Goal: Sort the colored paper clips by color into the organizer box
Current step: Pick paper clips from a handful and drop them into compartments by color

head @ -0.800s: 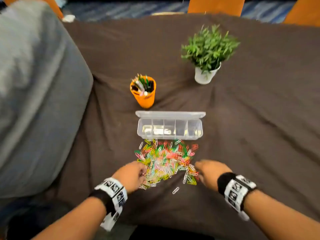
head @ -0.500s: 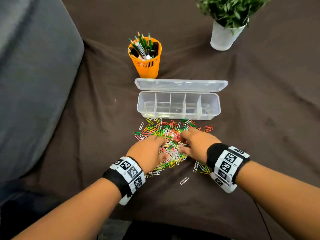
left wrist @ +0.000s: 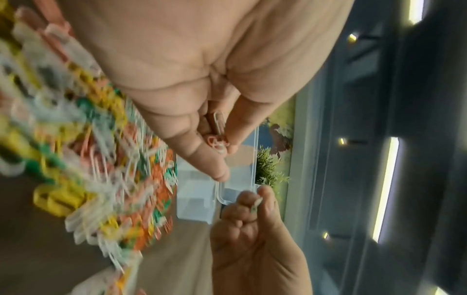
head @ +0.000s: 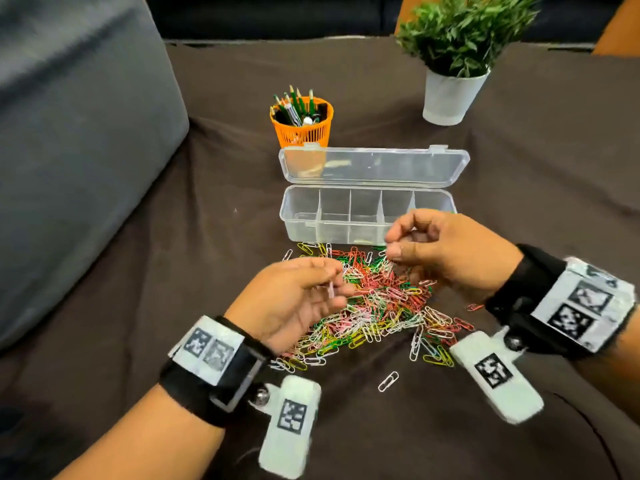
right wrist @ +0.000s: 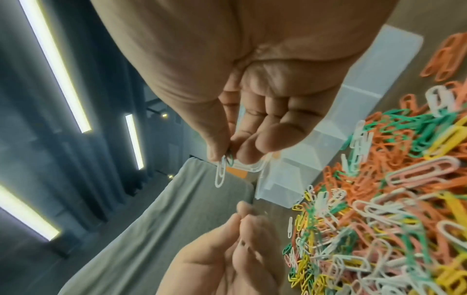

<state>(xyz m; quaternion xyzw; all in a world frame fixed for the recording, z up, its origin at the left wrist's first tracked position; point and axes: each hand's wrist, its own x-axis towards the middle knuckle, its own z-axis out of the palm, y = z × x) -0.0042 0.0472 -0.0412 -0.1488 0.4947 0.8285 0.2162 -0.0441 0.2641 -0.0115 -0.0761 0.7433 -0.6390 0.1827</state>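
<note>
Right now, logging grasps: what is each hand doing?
Left hand: pinching paper clips, pink and white.
Right hand: pinching a white paper clip.

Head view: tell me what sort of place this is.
Probably an office or lounge desk set up for sorting. A dark brown cloth covers the table, an orange pencil cup and a potted plant stand behind the organizer box, and a grey cushion lies at the left.

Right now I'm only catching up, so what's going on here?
A person is sorting a heap of paper clips on a dark cloth. The left hand pinches a few clips, pink among them; the right hand pinches a white and a green one by the open organizer box, whose visible compartments look empty.
</note>
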